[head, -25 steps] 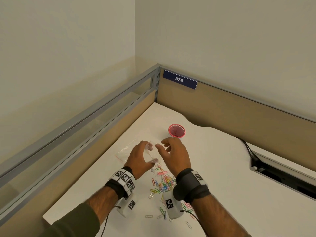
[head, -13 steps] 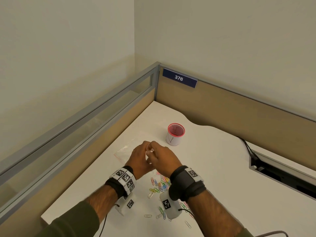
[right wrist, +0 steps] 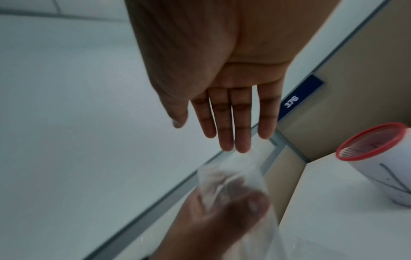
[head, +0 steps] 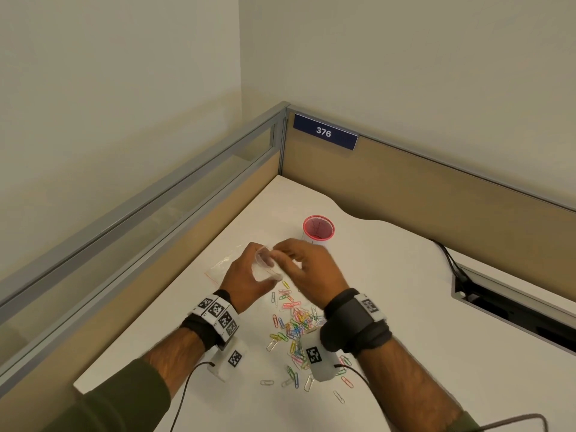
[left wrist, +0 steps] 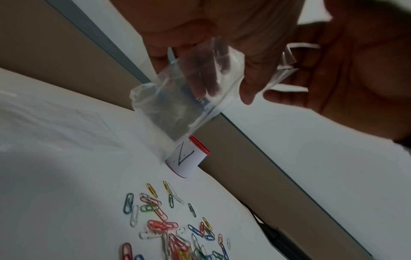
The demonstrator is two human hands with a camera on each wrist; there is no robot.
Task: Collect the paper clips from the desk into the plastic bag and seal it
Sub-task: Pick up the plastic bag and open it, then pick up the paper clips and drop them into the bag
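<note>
We see the small clear plastic bag (left wrist: 177,98) held up off the desk (head: 405,307), above the far edge of the paper clips (head: 296,325). The left hand (head: 246,280) grips it, fingers and thumb curled round the film near its mouth; the left wrist view shows fingers through the plastic and the bag hanging down slack, with nothing we can make out inside. The right hand (head: 311,272) sits just beside the bag's mouth. In the right wrist view its fingers (right wrist: 231,123) are straight and close together, tips right at the top edge of the bag; whether they touch it we cannot tell.

The paper clips lie on the white desk in a loose coloured heap below and between the wrists, with a few strays nearer the body.

A second clear bag (head: 224,263) lies flat on the desk to the left of the left hand. Beyond the hands stands a white cup with a red rim (head: 318,229), upright, with a pen mark on its side. A blue plate reading 376 (head: 324,131) is fixed on the partition at the corner. A black cable (head: 448,260) runs to a slot in the desk at the right.
</note>
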